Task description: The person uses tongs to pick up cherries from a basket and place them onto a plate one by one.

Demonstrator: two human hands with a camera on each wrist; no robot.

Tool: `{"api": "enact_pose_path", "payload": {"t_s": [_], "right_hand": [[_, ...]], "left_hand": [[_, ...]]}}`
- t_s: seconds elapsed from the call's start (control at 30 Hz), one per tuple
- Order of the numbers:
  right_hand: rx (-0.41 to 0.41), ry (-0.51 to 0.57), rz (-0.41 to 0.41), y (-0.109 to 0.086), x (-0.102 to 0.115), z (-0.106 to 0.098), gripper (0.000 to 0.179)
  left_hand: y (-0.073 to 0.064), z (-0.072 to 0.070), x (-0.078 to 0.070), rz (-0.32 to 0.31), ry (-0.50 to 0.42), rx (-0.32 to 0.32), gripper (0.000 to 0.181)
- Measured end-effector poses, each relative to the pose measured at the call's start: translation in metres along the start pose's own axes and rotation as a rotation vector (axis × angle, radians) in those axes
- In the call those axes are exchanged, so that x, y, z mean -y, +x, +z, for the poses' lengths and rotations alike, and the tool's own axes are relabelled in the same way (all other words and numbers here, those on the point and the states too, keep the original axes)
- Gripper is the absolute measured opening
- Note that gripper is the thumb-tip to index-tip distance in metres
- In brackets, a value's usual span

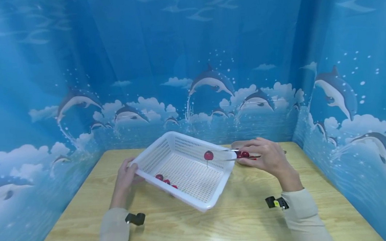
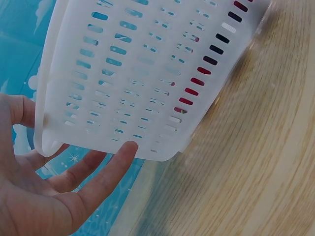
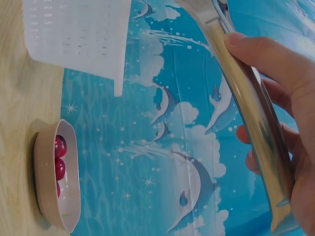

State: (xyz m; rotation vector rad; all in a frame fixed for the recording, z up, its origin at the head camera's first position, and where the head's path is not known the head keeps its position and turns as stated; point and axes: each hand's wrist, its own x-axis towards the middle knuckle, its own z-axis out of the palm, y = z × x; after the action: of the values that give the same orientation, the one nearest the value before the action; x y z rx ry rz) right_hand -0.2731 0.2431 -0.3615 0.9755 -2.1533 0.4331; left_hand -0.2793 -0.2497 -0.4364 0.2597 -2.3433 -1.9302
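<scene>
My left hand [image 1: 125, 178] grips the rim at the left end of a white perforated plastic basket [image 1: 221, 186]. The basket is held tilted above the table, and several red cherries [image 1: 159, 177] lie along its near lower side. In the left wrist view, my fingers [image 2: 110, 172] spread under the basket's end wall. My right hand [image 1: 267, 156] holds metal tongs [image 3: 246, 103], with the thumb on one arm. Between the tong tips a single cherry [image 1: 208, 155] hangs over the basket, its stem pointing down.
Behind the right hand, a small beige bowl [image 3: 47, 182] with several cherries [image 3: 60, 168] stands on the wooden table [image 1: 250, 219]. A blue curtain [image 1: 182, 44] printed with dolphins surrounds the table at the back and sides.
</scene>
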Motion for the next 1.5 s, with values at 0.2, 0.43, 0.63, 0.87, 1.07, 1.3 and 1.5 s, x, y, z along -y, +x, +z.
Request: {"api": "enact_pose_path", "payload": {"t_s": [0.2,0.43,0.63,0.87,1.07,1.3,1.5], "right_hand": [[-0.010,-0.030,0.014,-0.005,-0.007,-0.002,0.038],[-0.065,-0.063,0.015,-0.009,-0.017,-0.004,0.038],[-0.075,-0.074,0.027,-0.014,-0.025,-0.006,0.039],[-0.057,-0.090,0.080,-0.020,-0.032,-0.009,0.037],[-0.056,-0.126,0.116,-0.025,-0.038,-0.014,0.034],[-0.036,-0.173,0.181,-0.031,-0.044,-0.019,0.033],[-0.026,-0.198,0.223,-0.036,-0.047,-0.023,0.032]], "left_hand": [[-0.001,0.000,0.000,-0.003,0.001,0.002,0.056],[-0.001,0.000,0.000,-0.011,0.000,0.011,0.056],[-0.001,0.000,0.001,-0.023,-0.002,0.018,0.057],[0.000,-0.001,0.001,-0.014,-0.005,0.022,0.056],[-0.002,-0.001,-0.001,-0.009,-0.002,0.027,0.055],[-0.001,-0.001,0.001,-0.013,-0.005,0.029,0.055],[0.000,0.000,0.000,-0.011,0.006,0.014,0.054]]}}
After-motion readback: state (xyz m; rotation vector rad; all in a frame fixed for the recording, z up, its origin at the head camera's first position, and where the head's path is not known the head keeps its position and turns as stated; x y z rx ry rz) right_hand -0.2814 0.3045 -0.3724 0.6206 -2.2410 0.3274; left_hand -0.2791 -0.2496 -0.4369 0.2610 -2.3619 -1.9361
